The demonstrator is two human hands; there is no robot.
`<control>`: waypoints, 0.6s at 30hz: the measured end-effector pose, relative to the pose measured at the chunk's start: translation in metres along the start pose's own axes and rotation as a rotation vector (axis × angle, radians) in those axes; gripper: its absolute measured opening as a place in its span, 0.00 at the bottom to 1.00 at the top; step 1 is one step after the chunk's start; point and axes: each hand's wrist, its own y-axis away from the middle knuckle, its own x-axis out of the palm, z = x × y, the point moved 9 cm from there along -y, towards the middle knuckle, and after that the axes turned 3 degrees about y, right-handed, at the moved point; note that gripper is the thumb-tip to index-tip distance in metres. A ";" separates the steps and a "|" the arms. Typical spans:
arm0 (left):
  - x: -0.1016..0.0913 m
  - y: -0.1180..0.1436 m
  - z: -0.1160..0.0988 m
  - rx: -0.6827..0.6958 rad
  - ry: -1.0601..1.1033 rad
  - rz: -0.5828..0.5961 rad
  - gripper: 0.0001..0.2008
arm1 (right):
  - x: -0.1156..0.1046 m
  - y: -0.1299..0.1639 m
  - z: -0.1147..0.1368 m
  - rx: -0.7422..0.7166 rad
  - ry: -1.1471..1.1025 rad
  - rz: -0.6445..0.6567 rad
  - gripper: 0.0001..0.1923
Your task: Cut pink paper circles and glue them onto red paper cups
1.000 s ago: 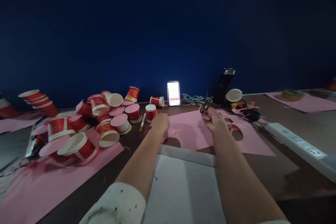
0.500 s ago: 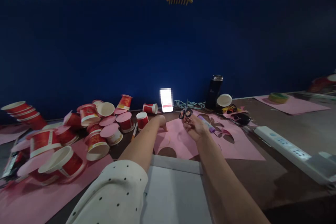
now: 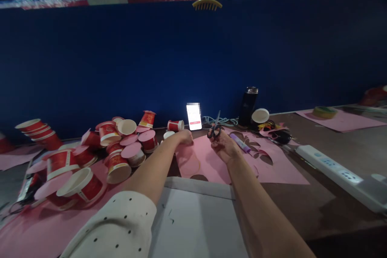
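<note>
My left hand [image 3: 185, 137] has its fingers closed at the far left edge of a sheet of pink paper [image 3: 208, 161], which has rounded cut-outs along its near side. The fingertips are partly hidden. My right hand [image 3: 226, 147] is closed around the dark handles of a pair of scissors [image 3: 215, 130], palm turned up. Their blades point up and away from me, clear of the paper. Beside my right hand lies a purple glue stick [image 3: 241, 143] on another pink sheet [image 3: 281, 169] with leaf-shaped holes.
Red paper cups [image 3: 117, 169], several with pink discs on their rims, crowd the left. A lit phone [image 3: 194, 117] leans at the back, near a dark flask [image 3: 248, 105]. To the right are a power strip [image 3: 332, 169] and a tape roll [image 3: 324, 112]. A white board [image 3: 199, 217] lies before me.
My left hand has drawn slightly back and left, over the white cup, and the paper's left part has shifted. The scissors' blades show more plainly. The view has turned slightly left.
</note>
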 end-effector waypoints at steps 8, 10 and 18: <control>0.017 0.057 0.036 -0.488 -0.471 0.558 0.13 | 0.009 0.004 0.003 -0.045 0.006 0.076 0.12; 0.017 0.064 0.036 -0.503 -0.511 0.598 0.15 | 0.011 0.005 0.004 -0.051 0.002 0.083 0.12; -0.005 0.058 -0.008 -0.375 -0.409 0.443 0.11 | 0.020 0.010 0.012 -0.113 -0.025 0.096 0.19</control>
